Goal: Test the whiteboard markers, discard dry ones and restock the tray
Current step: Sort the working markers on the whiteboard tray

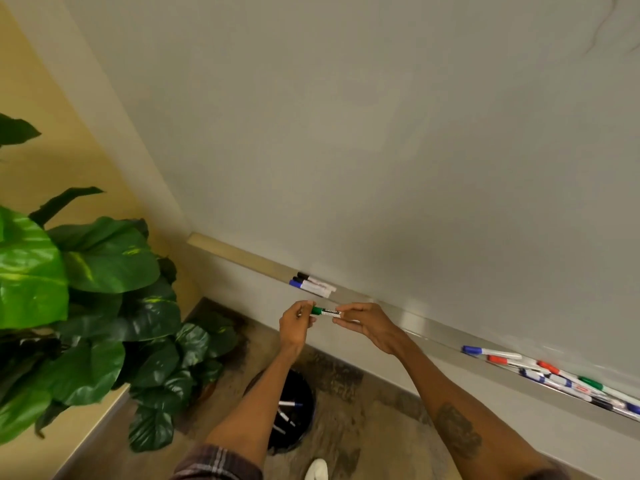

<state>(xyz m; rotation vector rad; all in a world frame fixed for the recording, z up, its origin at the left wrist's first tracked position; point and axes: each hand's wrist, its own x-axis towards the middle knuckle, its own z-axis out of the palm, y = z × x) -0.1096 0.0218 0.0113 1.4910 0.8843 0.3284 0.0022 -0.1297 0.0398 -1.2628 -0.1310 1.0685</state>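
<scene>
Both hands hold a green-capped whiteboard marker (325,311) level in front of the tray (412,320). My left hand (296,323) pinches its green cap end; my right hand (363,322) grips the white barrel. On the tray's left part lie three markers (313,285) with black and blue caps. At its right end sits a pile of several markers (554,377) with blue, red and green caps. Below my left forearm stands a black bin (294,414) holding a few markers.
The whiteboard (381,150) fills the upper view, with faint marks at its top right. A large leafy plant (86,306) stands at the left near the bin. A white shoe (317,470) shows at the bottom on the patterned floor.
</scene>
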